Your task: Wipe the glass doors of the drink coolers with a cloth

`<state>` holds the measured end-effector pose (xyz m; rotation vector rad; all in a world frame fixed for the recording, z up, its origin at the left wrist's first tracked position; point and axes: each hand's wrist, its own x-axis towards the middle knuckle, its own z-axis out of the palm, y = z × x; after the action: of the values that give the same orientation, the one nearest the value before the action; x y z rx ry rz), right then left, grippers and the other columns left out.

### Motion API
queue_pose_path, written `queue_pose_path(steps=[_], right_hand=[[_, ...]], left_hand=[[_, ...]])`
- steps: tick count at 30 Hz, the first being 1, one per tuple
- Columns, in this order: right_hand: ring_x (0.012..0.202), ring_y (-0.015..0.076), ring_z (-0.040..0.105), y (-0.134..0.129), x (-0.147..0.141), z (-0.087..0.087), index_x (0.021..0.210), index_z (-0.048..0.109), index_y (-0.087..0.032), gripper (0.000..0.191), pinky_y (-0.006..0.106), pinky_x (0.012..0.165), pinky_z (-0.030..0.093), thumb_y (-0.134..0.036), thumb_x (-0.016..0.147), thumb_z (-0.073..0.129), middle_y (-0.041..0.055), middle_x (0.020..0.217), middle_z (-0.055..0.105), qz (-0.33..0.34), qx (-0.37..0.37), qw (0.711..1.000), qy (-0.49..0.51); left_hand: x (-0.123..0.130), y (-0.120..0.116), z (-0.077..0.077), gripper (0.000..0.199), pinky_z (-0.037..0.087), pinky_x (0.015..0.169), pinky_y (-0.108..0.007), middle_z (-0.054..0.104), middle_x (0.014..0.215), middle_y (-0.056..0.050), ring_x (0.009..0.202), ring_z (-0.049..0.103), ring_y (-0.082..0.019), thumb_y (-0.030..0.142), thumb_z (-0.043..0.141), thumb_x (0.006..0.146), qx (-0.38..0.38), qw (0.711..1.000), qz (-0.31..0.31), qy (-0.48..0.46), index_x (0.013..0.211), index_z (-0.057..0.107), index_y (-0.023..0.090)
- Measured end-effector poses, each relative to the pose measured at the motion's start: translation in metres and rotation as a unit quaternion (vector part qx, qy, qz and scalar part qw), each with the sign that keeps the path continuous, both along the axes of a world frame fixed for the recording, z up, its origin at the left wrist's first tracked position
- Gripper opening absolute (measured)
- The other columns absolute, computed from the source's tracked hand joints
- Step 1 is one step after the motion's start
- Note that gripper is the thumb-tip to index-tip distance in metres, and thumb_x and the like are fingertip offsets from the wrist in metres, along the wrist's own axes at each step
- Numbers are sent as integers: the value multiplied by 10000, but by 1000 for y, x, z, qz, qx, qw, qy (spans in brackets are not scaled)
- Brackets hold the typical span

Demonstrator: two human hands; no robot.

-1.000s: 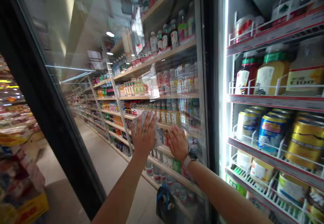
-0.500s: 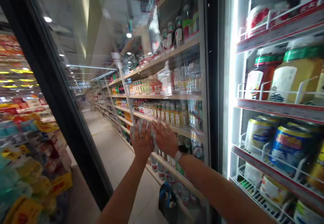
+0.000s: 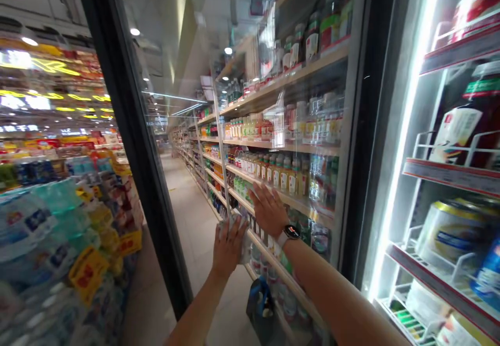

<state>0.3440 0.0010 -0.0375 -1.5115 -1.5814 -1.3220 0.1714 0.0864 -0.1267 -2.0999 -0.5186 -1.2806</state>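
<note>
My left hand [image 3: 230,247] presses a crumpled white cloth [image 3: 242,242] against the glass door of a drinks cooler [image 3: 250,75], with the fingers wrapped over it. Much of the cloth is hidden under that hand. To its upper right, my right hand [image 3: 269,210] lies flat on the same glass with its fingers spread, holding nothing. A black smartwatch [image 3: 291,232] sits on my right wrist. Rows of bottles show through the glass behind both hands.
A black door frame [image 3: 144,179] runs down left of my hands, and another [image 3: 363,127] stands to their right. A lit cooler shelf [image 3: 453,176] holds bottles and cans at right. Wrapped water packs [image 3: 39,226] stack at left. A blue-handled bag [image 3: 260,304] sits low.
Both hands have moved lower on the glass and further apart, with the cloth still under my left hand. The view has swung left, showing more of the aisle and water packs.
</note>
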Motion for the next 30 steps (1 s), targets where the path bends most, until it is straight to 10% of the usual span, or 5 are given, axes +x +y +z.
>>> queue_pose_path(steps=[8, 12, 22, 25, 30], right_hand=[[1427, 230, 365, -6, -1, 2, 1506, 354, -202, 562, 436, 1205, 168, -187, 952, 445, 84, 1517, 448, 22, 21, 999, -10], [1434, 226, 350, -9, -4, 2, 1504, 358, -189, 553, 424, 1211, 147, -198, 957, 440, 87, 1516, 449, 12, 29, 999, -15], [1414, 254, 377, -15, -5, 0, 1488, 393, -184, 554, 441, 1194, 168, -234, 943, 483, 112, 1504, 461, 1, 25, 999, -25], [1424, 242, 361, -17, -7, 1, 1460, 437, -181, 525, 429, 1199, 158, -229, 939, 482, 109, 1491, 480, 0, 38, 999, -33], [1438, 230, 334, -19, -7, 3, 1441, 464, -178, 512, 420, 1207, 140, -221, 930, 466, 101, 1484, 492, 13, 55, 998, -41]], left_hand=[[10, 5, 142, 559, 140, 1209, -576, 340, 1564, -117, 1505, 117, -287, 230, 376, 950, -52, 986, 21, -158, 1505, 325, 189], [23, -1, 119, 558, 136, 1215, -566, 377, 1545, -129, 1506, 103, -289, 251, 396, 955, -31, 983, 20, -179, 1504, 327, 172], [-14, -14, -43, 639, 259, 1176, -602, 349, 1560, -120, 1494, 137, -326, 154, 416, 926, -53, 990, 63, -117, 1534, 229, 205], [-16, -9, -21, 636, 236, 1180, -608, 383, 1537, -136, 1492, 151, -325, 152, 435, 915, -36, 991, 56, -118, 1525, 261, 193], [-3, -2, 82, 571, 147, 1212, -581, 408, 1527, -114, 1496, 166, -291, 219, 406, 938, -7, 990, 31, -139, 1504, 330, 208]])
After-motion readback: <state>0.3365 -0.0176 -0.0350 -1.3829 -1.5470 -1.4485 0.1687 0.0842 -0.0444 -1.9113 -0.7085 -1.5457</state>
